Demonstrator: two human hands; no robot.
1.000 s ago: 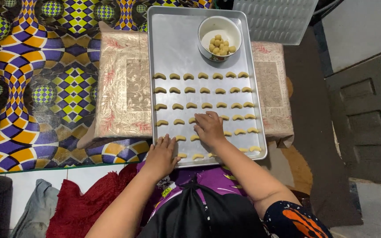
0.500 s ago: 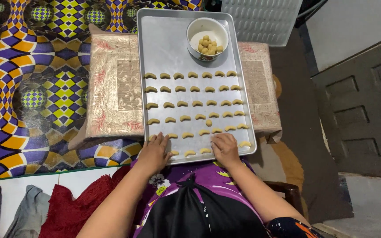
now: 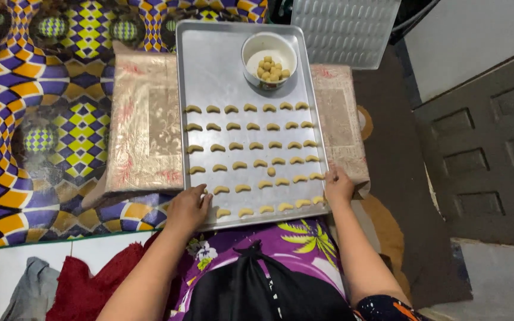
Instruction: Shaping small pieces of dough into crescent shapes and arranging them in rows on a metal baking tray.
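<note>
The left hand (image 3: 188, 208) and right hand (image 3: 338, 185) grip the near corners of the metal tray (image 3: 209, 59), one on each side, so it stays level

The tray rests on a gold cloth (image 3: 144, 131), its rows of crescent cookies (image 3: 251, 145) spaced apart, with a white bowl (image 3: 269, 59) of dough balls at its far end

One tray (image 3: 209, 65) lies under everything counted here. On it sit about forty crescents (image 3: 251, 145) of dough in six rows: seven in each of the four rows farthest from the near rim, then six, then six more in the row along that rim. One small round ball (image 3: 271, 171) lies among them, near the tray's middle. One white bowl (image 3: 269, 58) stands at the tray's far end, holding roughly a dozen dough balls. Two hands touch the near rim: left hand (image 3: 188, 208), right hand (image 3: 338, 185).
</note>
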